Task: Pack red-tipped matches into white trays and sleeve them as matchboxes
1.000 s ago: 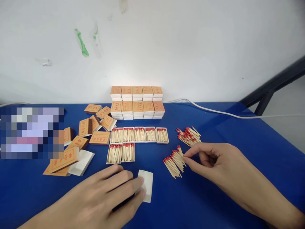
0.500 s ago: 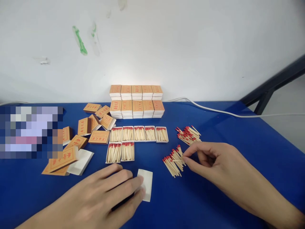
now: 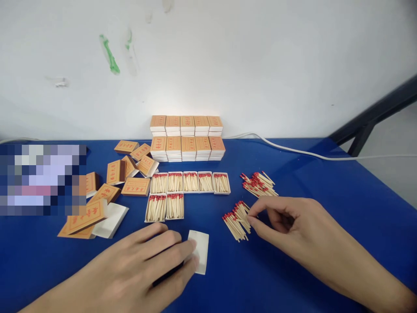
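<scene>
A white, empty matchbox tray [image 3: 202, 252] lies near the front of the table, its left side gripped by the fingertips of my left hand [image 3: 140, 265]. My right hand [image 3: 289, 226] pinches thumb and forefinger at the right side of a small, roughly lined-up pile of red-headed matches [image 3: 236, 222]. The fingertips cover the ends they hold, so how many matches are pinched is hidden. Behind that hand is a looser heap of matches [image 3: 259, 184]. Left of the piles, several open trays filled with matches [image 3: 176, 182] stand in two rows.
Closed matchboxes [image 3: 187, 145] are stacked in rows by the wall. Loose orange matchbox sleeves and boxes [image 3: 135, 187] are scattered at left, beside a white tray [image 3: 110, 221]. A white cable [image 3: 293, 151] runs along the back right. The left edge holds a blurred-out patch.
My right hand has shifted slightly left and down over the matches, and a few match heads have moved. My left hand and the tray keep their place.
</scene>
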A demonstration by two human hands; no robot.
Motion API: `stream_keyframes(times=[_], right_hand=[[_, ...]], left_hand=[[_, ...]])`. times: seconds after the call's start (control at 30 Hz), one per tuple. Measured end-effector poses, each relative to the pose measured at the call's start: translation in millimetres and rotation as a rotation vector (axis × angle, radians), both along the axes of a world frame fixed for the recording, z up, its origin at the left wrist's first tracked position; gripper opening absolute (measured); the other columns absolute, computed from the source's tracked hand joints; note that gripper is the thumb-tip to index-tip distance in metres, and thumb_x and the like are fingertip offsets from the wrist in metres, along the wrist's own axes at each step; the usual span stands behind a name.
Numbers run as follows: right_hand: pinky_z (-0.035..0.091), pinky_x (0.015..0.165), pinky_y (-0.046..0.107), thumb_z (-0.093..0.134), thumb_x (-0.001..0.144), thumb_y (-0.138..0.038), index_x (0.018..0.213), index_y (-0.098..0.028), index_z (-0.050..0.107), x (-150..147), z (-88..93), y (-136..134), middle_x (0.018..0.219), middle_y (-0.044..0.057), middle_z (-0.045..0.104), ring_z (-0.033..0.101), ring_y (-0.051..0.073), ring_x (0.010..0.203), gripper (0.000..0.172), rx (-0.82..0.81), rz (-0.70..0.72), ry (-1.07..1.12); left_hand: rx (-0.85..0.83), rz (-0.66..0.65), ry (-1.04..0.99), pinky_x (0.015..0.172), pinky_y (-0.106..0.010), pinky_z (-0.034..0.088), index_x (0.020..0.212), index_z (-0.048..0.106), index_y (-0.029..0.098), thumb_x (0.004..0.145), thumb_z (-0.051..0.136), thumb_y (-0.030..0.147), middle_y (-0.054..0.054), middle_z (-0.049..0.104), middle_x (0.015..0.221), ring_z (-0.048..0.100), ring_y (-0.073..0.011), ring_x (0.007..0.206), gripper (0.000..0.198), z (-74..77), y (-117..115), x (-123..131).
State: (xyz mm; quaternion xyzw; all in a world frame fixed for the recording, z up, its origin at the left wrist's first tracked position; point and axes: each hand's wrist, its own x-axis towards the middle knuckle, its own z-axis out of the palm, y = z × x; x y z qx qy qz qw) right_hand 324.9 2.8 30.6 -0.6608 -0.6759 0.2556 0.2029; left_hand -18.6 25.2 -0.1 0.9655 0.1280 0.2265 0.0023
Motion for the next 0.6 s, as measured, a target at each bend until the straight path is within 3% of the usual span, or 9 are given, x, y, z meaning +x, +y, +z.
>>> stream_keyframes(times=[0.33,0.6], right_hand=[[0.032,0.048,0.03,0.071,0.1,-0.049,0.08,-0.028,0.081,-3,1.0,-2,0.054,-0.006,0.045,0.041,0.014,0.049,0.03,0.06,0.008,-0.054],[0.029,0.048,0.03,0.075,0.099,-0.051,0.083,-0.028,0.08,-2,-2.1,0,0.054,-0.007,0.041,0.038,0.013,0.049,0.029,0.084,-0.037,-0.049]], left_hand=[[0.026,-0.028,0.066,0.117,-0.037,0.057,0.128,0.083,0.02,0.12,0.041,0.011,-0.004,0.084,0.134,0.075,-0.0225,0.11,0.044,9.0,5,1],[0.002,0.004,0.006,0.13,-0.044,0.045,0.131,0.083,0.018,0.122,0.039,0.012,-0.006,0.082,0.138,0.071,-0.0251,0.118,0.045,-3.8,-1,0]])
